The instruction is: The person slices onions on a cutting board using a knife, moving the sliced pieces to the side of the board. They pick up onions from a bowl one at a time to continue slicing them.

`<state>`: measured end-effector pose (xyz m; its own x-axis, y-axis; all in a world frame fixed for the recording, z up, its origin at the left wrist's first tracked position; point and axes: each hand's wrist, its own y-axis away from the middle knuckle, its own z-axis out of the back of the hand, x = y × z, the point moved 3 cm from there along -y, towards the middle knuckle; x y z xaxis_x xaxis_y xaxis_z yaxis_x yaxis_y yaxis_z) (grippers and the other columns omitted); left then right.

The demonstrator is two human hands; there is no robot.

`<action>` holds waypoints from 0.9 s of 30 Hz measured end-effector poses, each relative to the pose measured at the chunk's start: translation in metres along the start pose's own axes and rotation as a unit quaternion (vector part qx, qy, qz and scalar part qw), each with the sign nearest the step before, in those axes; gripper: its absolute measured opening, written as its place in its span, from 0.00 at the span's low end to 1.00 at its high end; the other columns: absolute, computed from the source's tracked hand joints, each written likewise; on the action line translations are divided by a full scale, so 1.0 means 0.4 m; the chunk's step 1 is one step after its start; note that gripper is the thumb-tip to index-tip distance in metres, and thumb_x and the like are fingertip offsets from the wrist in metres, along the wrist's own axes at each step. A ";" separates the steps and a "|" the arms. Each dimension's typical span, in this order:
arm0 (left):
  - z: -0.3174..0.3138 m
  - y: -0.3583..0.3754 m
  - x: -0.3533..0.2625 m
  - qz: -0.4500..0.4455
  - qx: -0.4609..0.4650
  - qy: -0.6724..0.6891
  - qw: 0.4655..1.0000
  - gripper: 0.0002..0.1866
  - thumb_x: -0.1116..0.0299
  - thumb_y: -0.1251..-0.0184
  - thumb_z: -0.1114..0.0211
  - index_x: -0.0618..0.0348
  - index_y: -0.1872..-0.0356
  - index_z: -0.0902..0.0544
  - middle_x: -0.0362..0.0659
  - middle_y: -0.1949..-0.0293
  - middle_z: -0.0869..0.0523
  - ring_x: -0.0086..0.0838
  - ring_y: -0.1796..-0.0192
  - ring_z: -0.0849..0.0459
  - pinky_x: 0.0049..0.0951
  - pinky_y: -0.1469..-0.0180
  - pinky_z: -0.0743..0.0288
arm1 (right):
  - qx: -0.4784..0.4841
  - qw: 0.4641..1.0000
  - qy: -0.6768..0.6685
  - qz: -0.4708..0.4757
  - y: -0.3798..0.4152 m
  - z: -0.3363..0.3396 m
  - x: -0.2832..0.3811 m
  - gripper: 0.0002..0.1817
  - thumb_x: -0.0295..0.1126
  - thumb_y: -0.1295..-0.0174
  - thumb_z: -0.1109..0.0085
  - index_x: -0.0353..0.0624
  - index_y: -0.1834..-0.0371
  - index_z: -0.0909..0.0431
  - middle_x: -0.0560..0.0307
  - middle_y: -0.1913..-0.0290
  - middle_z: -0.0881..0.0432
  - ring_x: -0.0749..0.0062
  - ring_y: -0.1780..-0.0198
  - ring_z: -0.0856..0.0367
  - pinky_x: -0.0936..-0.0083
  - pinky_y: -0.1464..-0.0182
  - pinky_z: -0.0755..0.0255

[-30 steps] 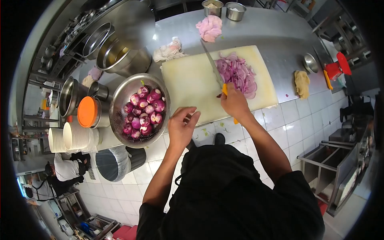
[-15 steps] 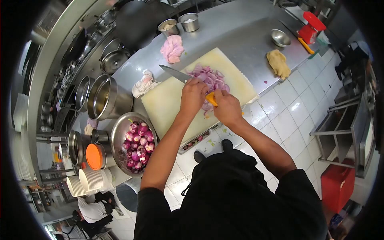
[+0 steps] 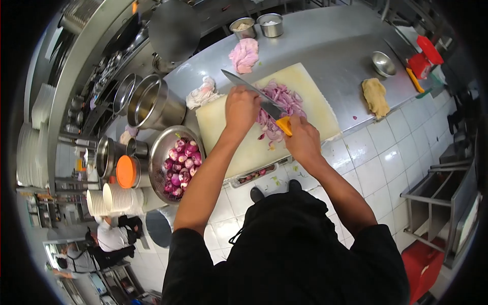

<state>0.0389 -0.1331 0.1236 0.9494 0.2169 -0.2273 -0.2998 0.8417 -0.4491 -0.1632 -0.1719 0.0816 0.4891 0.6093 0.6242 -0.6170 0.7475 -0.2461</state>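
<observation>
steel counter (image 3: 325, 46) | cutting board (image 3: 223, 119) | colander of peeled onions (image 3: 178, 162), left of board | knife (image 3: 249, 91): blade has swung across sliced onion pile (image 3: 284, 99) | right hand (image 3: 304, 137) clamped on orange handle | left hand (image 3: 243, 108) moved from colander side, pressing down at the pile, cutting resumed

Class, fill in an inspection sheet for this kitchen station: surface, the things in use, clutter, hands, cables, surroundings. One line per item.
Surface: steel counter bearing a pale cutting board.
Things in use: knife with yellow handle, blade lying across the sliced onions heaped on the board.
Clutter: colander of peeled onions, steel pots, pink cloth, white cloth, yellow cloth, small bowl, two tins.
Hands: left hand on the board at the blade; right hand grips the handle.
Cables: nothing seen.
Surroundings: white tiled floor, stacked bowls, other people at lower left.
</observation>
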 end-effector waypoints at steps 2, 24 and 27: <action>-0.073 -0.015 0.016 -0.017 -0.005 -0.046 0.999 0.10 0.63 0.45 0.24 0.57 0.67 0.07 0.51 0.63 0.12 0.47 0.53 0.15 0.49 0.50 0.22 | -0.012 0.999 0.002 0.040 0.009 -0.005 -0.002 0.18 0.23 0.45 0.32 0.39 0.52 0.23 0.39 0.58 0.15 0.40 0.58 0.14 0.50 0.53 0.21; 0.391 0.888 0.331 0.680 -0.407 0.265 0.549 0.36 0.66 0.38 0.22 0.69 0.33 0.30 0.55 0.42 0.24 0.35 0.48 0.21 0.34 0.50 0.23 | 0.145 0.971 -0.176 -0.065 0.052 -0.185 0.142 0.12 0.28 0.39 0.32 0.33 0.59 0.24 0.49 0.68 0.17 0.67 0.68 0.18 0.68 0.61 0.25; 0.326 0.954 0.438 0.627 -0.361 0.263 0.638 0.22 0.72 0.37 0.29 0.69 0.45 0.23 0.47 0.56 0.17 0.29 0.60 0.20 0.30 0.58 0.25 | 0.160 0.970 -0.164 -0.087 0.052 -0.231 0.174 0.12 0.28 0.40 0.32 0.33 0.60 0.24 0.51 0.68 0.18 0.68 0.68 0.20 0.70 0.61 0.26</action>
<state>0.1030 0.2907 0.0250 -0.1855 0.1403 -0.9726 -0.9382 -0.3196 0.1328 -0.0850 -0.0895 0.0512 0.4122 0.3257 0.8509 -0.7285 0.6787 0.0931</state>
